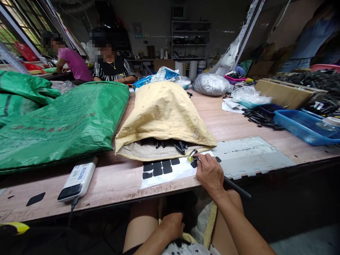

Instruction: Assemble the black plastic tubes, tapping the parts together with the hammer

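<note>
My right hand (211, 173) rests at the table's front edge, closed around a small hammer (237, 187). The hammer's metal head has a yellow-green end and lies over a white sheet with black rounded stickers (167, 167). Just behind it, a cream woven sack (164, 113) lies on its side, its mouth facing me, with black pen-like pieces (180, 147) inside. Low in my lap, my left hand (172, 225) has curled fingers; whatever they hold is hidden. It is beside another pale sack (203, 225) between my legs.
A green woven sack (66, 124) covers the left side of the table, with a white power bank (79, 177) and cable before it. At right are a grey mat (252, 156), a blue tray (305, 127) and heaped black parts (313, 83). Co-workers (113, 69) sit across the table.
</note>
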A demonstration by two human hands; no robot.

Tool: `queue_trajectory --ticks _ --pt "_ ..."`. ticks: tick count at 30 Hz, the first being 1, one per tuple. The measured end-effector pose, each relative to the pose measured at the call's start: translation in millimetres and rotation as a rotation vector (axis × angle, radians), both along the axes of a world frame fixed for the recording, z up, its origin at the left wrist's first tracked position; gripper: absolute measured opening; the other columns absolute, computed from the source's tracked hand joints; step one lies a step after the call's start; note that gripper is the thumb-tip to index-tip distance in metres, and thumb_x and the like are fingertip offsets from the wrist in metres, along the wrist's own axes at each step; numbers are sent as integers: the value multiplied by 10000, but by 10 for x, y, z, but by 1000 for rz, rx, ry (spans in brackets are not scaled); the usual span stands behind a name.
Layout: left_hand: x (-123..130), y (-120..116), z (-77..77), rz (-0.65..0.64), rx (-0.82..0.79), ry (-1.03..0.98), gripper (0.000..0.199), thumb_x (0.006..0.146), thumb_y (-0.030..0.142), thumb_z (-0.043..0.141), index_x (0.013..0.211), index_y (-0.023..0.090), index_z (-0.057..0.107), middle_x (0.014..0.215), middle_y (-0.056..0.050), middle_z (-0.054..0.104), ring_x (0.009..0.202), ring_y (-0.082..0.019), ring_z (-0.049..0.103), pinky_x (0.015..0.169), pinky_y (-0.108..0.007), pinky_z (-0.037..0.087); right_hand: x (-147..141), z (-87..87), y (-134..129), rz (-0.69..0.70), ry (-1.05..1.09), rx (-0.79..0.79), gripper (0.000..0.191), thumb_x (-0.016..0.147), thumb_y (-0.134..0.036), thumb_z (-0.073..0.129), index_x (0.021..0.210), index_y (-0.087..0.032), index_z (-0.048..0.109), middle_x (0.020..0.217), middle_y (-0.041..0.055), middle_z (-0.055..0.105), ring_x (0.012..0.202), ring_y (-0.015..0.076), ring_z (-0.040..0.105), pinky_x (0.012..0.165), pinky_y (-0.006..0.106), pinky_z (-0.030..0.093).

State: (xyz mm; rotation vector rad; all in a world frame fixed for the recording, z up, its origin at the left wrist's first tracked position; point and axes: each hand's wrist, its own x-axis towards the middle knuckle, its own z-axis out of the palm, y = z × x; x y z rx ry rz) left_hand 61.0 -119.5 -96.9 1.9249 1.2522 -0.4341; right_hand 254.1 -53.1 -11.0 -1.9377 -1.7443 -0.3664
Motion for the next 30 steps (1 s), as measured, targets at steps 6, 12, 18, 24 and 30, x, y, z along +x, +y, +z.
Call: queue_trajectory --ticks 6,12,18,24,30 --pt "-1 322 918 -75 57 -432 240 828 348 594 957 235 762 810 -26 760 734 -196 678 646 -261 480 -1 -1 0 -5 -11 -11 262 921 -190 554 1164 -225 646 973 65 615 931 232 503 787 340 352" --pt "163 1339 1473 420 543 -452 239 860 280 508 806 175 717 775 -36 733 724 -164 647 628 -244 420 -3 -19 9 1 1 12 274 908 -179 563 1164 -226 648 961 65 613 920 229 505 769 342 349" --pt "430 1858 1332 591 587 -179 275 789 407 580 715 183 720 816 -141 756 818 -299 699 656 -333 452 0 -13 13 2 8 5 270 914 -186 570 1168 -232 650 964 61 616 924 227 508 779 343 356" --pt "494 1883 1332 611 565 -92 294 703 463 649 764 191 742 894 -170 767 899 -344 707 683 -360 477 -8 0 6 -15 11 -12 276 914 -190 580 1176 -245 647 985 49 621 934 226 508 795 336 358" --pt "317 1734 1453 602 596 -130 225 694 448 670 718 225 689 796 -74 749 781 -260 677 597 -302 393 -12 7 1 -18 5 -7 255 918 -194 576 1158 -235 653 976 50 621 930 218 510 793 331 361"
